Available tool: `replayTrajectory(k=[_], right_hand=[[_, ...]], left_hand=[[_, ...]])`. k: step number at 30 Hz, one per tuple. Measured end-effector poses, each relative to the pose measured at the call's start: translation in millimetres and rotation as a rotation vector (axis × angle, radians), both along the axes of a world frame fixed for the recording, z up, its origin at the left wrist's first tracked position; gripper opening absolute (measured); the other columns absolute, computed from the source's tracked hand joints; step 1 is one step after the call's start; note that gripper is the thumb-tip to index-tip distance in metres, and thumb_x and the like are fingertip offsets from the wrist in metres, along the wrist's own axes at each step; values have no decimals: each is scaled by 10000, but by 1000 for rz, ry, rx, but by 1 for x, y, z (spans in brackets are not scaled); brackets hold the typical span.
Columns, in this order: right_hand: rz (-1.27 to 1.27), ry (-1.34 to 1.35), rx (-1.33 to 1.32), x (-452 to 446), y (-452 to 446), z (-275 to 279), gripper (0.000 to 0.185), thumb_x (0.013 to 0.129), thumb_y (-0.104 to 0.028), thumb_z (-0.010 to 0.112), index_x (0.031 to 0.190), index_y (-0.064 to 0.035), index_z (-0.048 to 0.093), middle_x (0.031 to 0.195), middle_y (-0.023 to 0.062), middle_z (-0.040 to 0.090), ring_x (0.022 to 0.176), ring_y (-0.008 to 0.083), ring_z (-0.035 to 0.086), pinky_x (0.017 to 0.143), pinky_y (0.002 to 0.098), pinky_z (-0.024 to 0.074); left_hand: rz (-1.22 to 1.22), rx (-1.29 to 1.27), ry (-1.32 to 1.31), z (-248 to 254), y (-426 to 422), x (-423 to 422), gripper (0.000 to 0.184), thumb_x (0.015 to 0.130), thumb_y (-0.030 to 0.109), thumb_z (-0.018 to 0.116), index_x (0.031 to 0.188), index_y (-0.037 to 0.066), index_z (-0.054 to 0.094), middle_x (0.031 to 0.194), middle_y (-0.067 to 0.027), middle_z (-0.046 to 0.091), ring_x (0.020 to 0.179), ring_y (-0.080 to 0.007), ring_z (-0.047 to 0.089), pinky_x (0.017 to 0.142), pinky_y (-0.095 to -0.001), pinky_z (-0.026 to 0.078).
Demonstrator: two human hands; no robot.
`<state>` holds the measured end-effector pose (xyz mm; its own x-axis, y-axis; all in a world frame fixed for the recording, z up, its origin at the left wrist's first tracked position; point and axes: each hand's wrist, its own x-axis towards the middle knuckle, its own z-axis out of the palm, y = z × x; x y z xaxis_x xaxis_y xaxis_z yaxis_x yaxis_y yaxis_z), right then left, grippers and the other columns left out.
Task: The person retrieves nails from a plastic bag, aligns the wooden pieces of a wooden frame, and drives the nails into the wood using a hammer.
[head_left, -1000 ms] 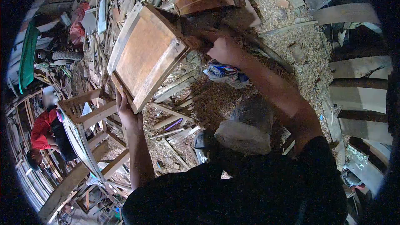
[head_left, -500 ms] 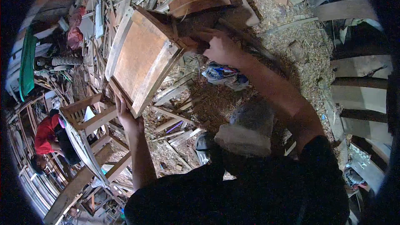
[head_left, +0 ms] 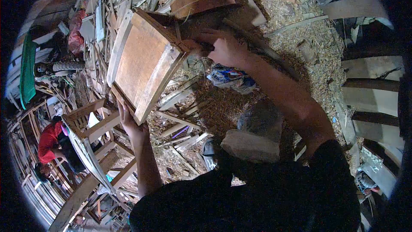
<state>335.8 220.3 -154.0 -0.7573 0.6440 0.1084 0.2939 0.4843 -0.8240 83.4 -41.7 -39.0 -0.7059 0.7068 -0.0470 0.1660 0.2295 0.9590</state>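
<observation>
Wooden panel (head_left: 139,58), set in a paler frame, sits left of the upper middle of the frame, tilted, with its broad face toward the camera. The left hand (head_left: 136,129) is clamped on the panel's lower corner, with fingers along the edge and partly hidden behind it. The right hand (head_left: 226,51) is beside the panel's right corner, near the middle of the upper half of the frame. Its fingers are bent, but the spot is dark and blurred, so I cannot tell whether they are closed on anything.

Above the right hand lies a brown curved box (head_left: 206,0). Just below that hand, a plastic bag (head_left: 231,78) rests on the wood shavings (head_left: 315,56). A purple stick (head_left: 179,132) lies among wood scraps (head_left: 184,92) below the panel. At lower left stands a wooden frame (head_left: 105,125), and beyond it, near the left edge, is a person in a red shirt (head_left: 49,141). A green sheet (head_left: 28,75) shows at upper left, and curved boards (head_left: 371,101) line the right side.
</observation>
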Motion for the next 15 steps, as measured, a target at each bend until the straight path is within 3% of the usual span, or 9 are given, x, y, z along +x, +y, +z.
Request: replayTrajectory(k=[1, 3, 7, 9, 13, 15], right_hand=[[0, 0, -1, 2, 1, 6, 561, 807, -57, 682, 1361, -114, 614, 1377, 153, 619, 1240, 339, 606, 1062, 406, 504], [35, -57, -73, 4, 2, 16, 601, 795, -46, 671, 1386, -127, 593, 1389, 149, 610, 1244, 341, 603, 1074, 411, 496], [22, -7, -58, -1, 2, 2, 632, 785, -41, 652, 1406, -129, 572, 1385, 154, 613, 1220, 345, 618, 1060, 411, 505], [21, 87, -1, 3, 3, 8, 629, 783, -40, 642, 1402, -128, 575, 1347, 184, 628, 1167, 360, 643, 1019, 419, 527], [22, 16, -100, -2, 6, 5, 643, 782, -47, 642, 1414, -135, 565, 1335, 215, 623, 1137, 377, 651, 1016, 424, 524], [75, -252, -126, 0, 9, 19, 659, 783, -66, 644, 1431, -148, 552, 1302, 243, 631, 1135, 394, 645, 1012, 440, 521]], left_hand=[[0, -1, 0, 2, 2, 2, 595, 1067, 253, 455, 1586, 28, 272, 1574, -157, 395, 1408, -251, 455, 1134, -403, 430], [197, 126, -328, 6, 6, 9, 588, 1073, 256, 437, 1589, 31, 269, 1574, -152, 397, 1409, -258, 455, 1148, -405, 413], [128, 84, -195, 5, 4, 9, 592, 1063, 237, 450, 1598, 62, 268, 1570, -154, 401, 1411, -281, 455, 1158, -432, 402], [164, 128, -310, 6, 7, 12, 606, 1052, 227, 466, 1598, 58, 265, 1575, -158, 396, 1415, -298, 451, 1160, -451, 398], [217, 153, -381, 1, 0, 2, 615, 1046, 228, 478, 1597, 56, 266, 1581, -162, 389, 1420, -306, 445, 1167, -456, 394], [-228, -155, 462, -18, -26, -25, 619, 1042, 231, 484, 1595, 57, 267, 1592, -157, 376, 1426, -304, 438, 1168, -460, 398]])
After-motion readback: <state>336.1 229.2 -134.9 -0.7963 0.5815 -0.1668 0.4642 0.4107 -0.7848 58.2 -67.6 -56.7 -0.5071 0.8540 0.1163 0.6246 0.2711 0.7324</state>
